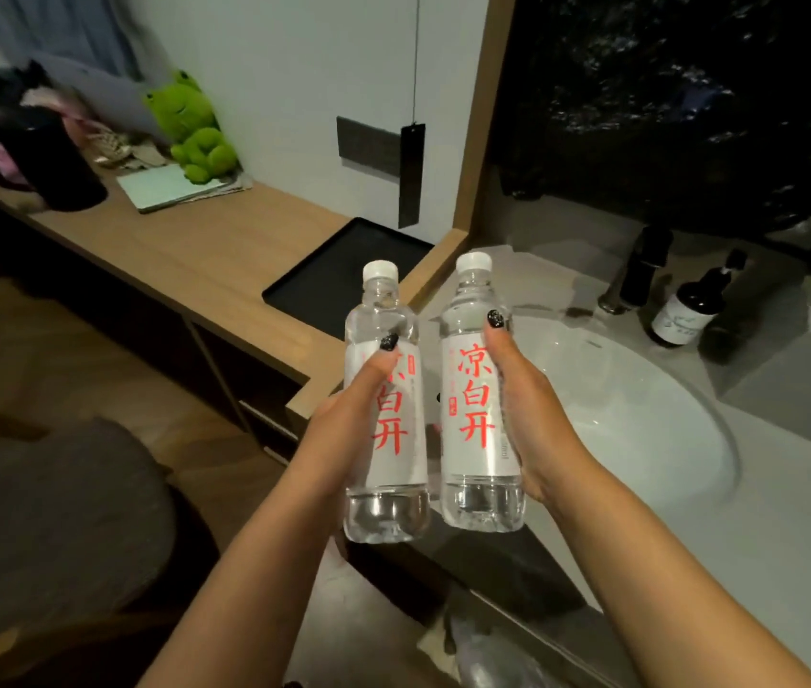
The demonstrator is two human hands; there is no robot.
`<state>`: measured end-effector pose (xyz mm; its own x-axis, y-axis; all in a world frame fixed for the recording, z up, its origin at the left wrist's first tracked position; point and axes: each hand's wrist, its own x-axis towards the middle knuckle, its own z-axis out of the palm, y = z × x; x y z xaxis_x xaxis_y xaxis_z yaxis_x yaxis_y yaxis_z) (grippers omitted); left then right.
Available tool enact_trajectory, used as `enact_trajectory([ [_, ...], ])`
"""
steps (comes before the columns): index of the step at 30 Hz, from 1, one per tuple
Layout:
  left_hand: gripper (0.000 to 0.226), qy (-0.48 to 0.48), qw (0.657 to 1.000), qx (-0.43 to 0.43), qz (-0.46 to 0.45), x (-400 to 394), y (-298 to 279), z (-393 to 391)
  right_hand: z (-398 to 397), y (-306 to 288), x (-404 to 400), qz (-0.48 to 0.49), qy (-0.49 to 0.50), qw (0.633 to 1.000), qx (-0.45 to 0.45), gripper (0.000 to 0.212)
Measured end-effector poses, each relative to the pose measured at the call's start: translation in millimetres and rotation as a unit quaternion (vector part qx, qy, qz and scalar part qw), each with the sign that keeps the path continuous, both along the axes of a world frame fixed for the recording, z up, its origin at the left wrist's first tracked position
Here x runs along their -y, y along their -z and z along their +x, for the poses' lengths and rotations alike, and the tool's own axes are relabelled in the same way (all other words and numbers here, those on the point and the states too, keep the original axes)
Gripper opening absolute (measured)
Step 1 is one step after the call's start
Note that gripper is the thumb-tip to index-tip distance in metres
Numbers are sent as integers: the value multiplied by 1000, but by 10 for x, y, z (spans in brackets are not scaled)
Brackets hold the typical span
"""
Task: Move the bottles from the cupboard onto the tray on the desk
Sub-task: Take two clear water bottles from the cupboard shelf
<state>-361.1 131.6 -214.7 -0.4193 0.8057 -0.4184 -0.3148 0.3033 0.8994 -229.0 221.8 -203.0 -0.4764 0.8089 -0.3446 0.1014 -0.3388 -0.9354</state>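
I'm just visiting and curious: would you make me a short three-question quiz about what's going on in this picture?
1. True or false: the black tray on the desk already holds a bottle.
2. What does each hand grip?
3. Which toy sits at the desk's far end: A frog, B bear, C duck?

Key
1. False; nothing shows on its visible part.
2. The left hand grips the left bottle; the right hand grips the right bottle.
3. A, the green frog.

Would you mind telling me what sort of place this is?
Probably a hotel room or small flat: a wooden desk with a black tray runs straight into a vanity with a white basin, a tap and a dark toiletry bottle.
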Motion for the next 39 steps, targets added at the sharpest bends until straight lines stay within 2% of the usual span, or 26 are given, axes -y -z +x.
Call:
enact_trajectory([
  [5,43,31,999,41,0,-48,-50,-804,-604,59,102,-6,41,999,-13,38],
  [10,75,35,999,30,-9,-38,-79,-1285,-1109,100,37,-18,45,999,-12,39],
  [18,55,38,998,38,-15,-558,-55,-1910,-1816,172,-522,-38,15,999,-18,43],
  [21,57,36,999,33,-18,-843,-76,-2207,-2112,158,-764,-44,2,999,-16,45],
  [28,77,4,1000,5,-25,-1305,-41,-2991,-2653,67,-1263,-39,-11,999,8,36],
  [32,65,-1,999,20,-35,-1580,99,-3395,-2933,56,-1519,-31,0,999,18,34],
  [35,75,18,998,27,-45,-1856,202,-3683,-3172,107,-1705,-33,22,999,31,35],
  [39,62,32,998,-33,-43,-2298,386,-4050,-3531,215,-1990,-41,61,996,55,36],
])
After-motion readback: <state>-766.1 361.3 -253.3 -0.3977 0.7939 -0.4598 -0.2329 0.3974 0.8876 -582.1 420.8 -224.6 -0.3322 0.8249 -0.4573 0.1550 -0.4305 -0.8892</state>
